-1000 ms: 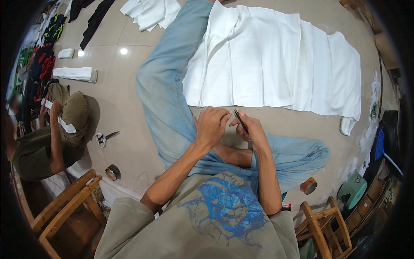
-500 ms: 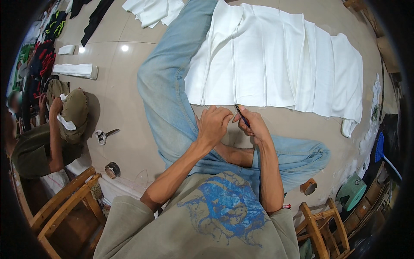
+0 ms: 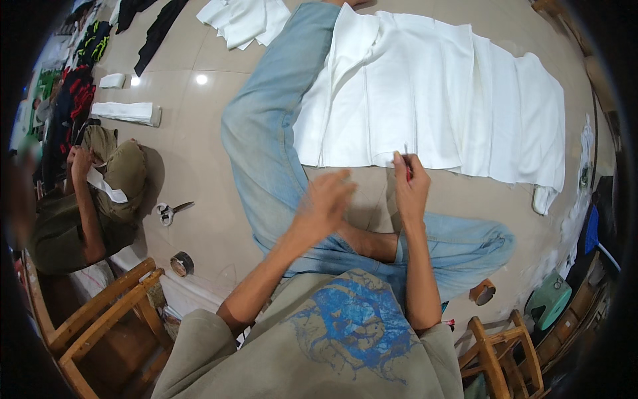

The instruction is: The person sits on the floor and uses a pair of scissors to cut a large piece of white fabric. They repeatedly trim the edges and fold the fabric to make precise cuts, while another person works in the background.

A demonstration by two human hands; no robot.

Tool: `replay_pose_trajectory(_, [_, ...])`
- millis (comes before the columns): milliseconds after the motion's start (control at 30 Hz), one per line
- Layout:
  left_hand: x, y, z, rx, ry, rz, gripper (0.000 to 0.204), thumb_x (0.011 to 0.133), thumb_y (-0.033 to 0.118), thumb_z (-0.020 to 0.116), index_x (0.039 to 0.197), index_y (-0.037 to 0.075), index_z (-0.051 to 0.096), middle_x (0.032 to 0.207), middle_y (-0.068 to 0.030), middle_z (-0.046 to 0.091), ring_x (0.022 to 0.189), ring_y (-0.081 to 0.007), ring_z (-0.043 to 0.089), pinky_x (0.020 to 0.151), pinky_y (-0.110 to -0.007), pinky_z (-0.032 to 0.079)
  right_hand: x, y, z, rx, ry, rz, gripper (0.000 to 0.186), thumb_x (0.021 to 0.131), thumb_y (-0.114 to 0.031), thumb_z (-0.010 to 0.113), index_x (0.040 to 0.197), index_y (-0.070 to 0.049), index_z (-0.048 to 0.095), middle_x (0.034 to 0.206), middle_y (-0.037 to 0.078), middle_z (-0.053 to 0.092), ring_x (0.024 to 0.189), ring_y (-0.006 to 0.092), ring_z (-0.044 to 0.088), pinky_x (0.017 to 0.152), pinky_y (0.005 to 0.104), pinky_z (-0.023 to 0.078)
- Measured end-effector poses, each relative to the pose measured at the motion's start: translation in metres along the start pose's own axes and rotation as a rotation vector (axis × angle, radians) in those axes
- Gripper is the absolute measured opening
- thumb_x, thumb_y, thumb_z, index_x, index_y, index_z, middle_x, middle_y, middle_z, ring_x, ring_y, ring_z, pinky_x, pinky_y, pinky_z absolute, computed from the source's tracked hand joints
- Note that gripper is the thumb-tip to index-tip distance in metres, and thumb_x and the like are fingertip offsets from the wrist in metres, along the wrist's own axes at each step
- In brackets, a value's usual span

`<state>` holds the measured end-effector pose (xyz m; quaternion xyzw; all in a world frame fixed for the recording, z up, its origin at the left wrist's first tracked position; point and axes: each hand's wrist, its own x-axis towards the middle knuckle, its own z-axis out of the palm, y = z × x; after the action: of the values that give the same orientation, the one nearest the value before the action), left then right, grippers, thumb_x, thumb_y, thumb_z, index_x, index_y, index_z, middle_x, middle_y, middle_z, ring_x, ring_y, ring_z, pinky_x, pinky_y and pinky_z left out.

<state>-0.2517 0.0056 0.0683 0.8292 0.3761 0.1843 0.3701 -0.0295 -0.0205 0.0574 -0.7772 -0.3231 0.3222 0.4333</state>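
Observation:
My right hand (image 3: 413,189) is closed around small thread snips (image 3: 409,173) with a red part on the handle. Their thin metal tip points away from me, over the near edge of the white fabric pieces (image 3: 432,100). These pieces lie overlapping in a row on the floor, beyond my bent legs. My left hand (image 3: 327,203) is in the air just short of the fabric edge, beside my jeans, smeared by motion. Whether its fingers hold anything does not show.
On the left a person (image 3: 80,206) sits holding a white strip. Scissors (image 3: 173,211) and a tape roll (image 3: 181,264) lie between us. White bundles (image 3: 126,112) lie farther off. Wooden stools (image 3: 106,312) stand at the lower left and lower right; a green plastic container (image 3: 548,298) stands far right.
My right hand has moved right along the fabric edge with the snips, whose tip now points farther away. My left hand has parted from it and drawn slightly back. The view has shifted slightly.

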Motion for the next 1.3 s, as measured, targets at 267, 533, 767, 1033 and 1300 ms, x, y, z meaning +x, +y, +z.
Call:
replay_pose_trajectory(267, [0.124,-0.045,-0.028,0.385,0.368,-0.206,0.039,0.093,0.017,0.07,0.128,0.003,0.062,0.139,-0.0193,0.056,0.123,-0.0404,0.053,0.102,-0.049,0.042,0.07,0.017,-0.006,-0.401,0.11,-0.14,0.035,0.103,-0.035,0.06,0.099,-0.001,0.065,0.075,0.021,0.068,0.07,0.0419,0.066,0.066,0.05,0.049])
replay_pose_trajectory(533, [0.15,-0.088,-0.012,-0.497,0.367,-0.489,0.032,0.1,0.024,0.066,0.096,-0.008,0.067,0.079,-0.0151,0.07,0.068,-0.0248,0.06,0.07,-0.035,0.049,0.136,0.062,-0.104,-0.515,0.348,0.009,0.042,0.101,-0.042,0.06,0.1,-0.001,0.067,0.085,0.024,0.071,0.082,0.0438,0.068,0.075,0.05,0.05])
replay_pose_trajectory(767, [0.129,-0.065,-0.002,-0.046,0.446,-0.521,0.023,0.101,0.015,0.06,0.11,-0.004,0.067,0.102,-0.0177,0.07,0.095,-0.0301,0.065,0.088,-0.041,0.05,0.143,0.09,-0.152,-0.536,0.403,0.043,0.041,0.101,-0.042,0.06,0.102,-0.002,0.067,0.083,0.02,0.071,0.079,0.0394,0.068,0.074,0.0481,0.05])
replay_pose_trajectory(1033, [0.163,-0.074,0.02,0.347,0.195,-0.194,0.082,0.106,0.053,0.044,0.16,-0.004,0.022,0.165,-0.0265,0.026,0.153,-0.0436,0.021,0.123,-0.06,0.014,0.127,0.058,-0.102,-0.462,0.211,-0.198,0.032,0.101,-0.029,0.062,0.129,-0.013,0.064,0.079,0.016,0.07,0.072,0.0327,0.068,0.068,0.0436,0.051])
replay_pose_trajectory(1300, [0.183,-0.043,0.049,0.332,0.361,-0.417,0.087,0.102,0.05,0.055,0.159,-0.007,0.023,0.166,-0.0286,0.02,0.154,-0.0446,0.019,0.124,-0.061,0.011,0.114,0.052,-0.115,-0.384,0.262,-0.144,0.03,0.099,-0.025,0.065,0.123,-0.007,0.067,0.067,0.013,0.061,0.059,0.0264,0.056,0.061,0.0402,0.045])
